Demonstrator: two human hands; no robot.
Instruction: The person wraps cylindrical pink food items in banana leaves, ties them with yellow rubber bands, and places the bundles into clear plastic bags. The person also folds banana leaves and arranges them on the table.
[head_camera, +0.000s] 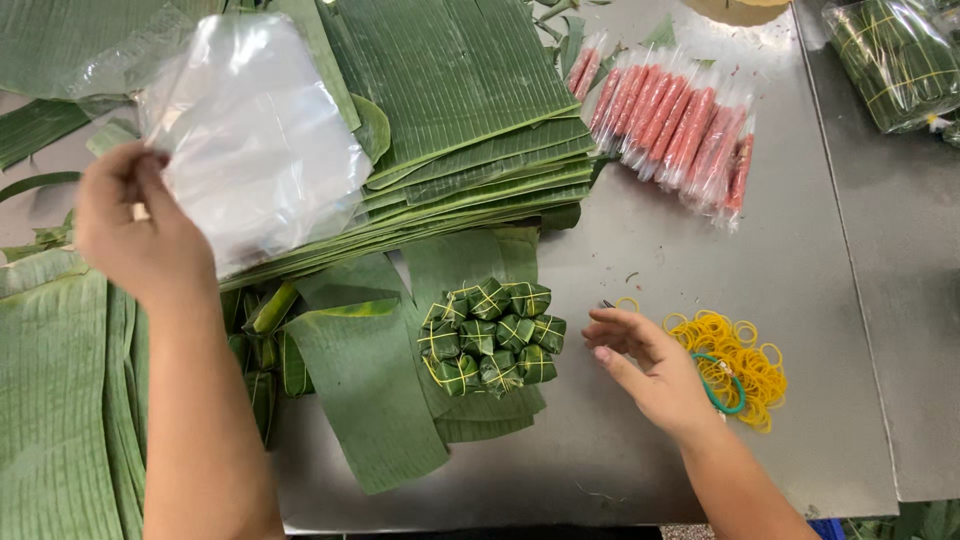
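Head view, looking down on a steel tabletop (700, 440):

- Your left hand (140, 225): raised over the leaf stack, grip pinched shut on one edge of a clear plastic bag (255, 130). The bag hangs loose and flat above the leaves, held by the rim so that its mouth likely stays reachable.
- Your right hand (655, 370): resting low on the tabletop, fingers loosely spread and holding nothing, just right of the bundles and touching the near edge of the band pile.
- Leaf-wrapped bundles (490, 335): a tight cluster of small green parcels, each tied with yellow band, sitting on a loose leaf piece at the middle of the tabletop, between your two hands. Grouped close, seemingly so that they can be gathered together.
- Rubber bands (745, 365): a heap of yellow ones with one green, kept by your right hand for easy reach.
- Banana leaves (470, 110): cut sheets stacked squarely behind the bundles; longer leaves lie at the left edge.
- Red sausages (680, 130): a row in clear wrappers, laid side by side at the back, well apart from your hands.
- Bagged green parcels (895, 60): at the far right corner, on the neighbouring surface
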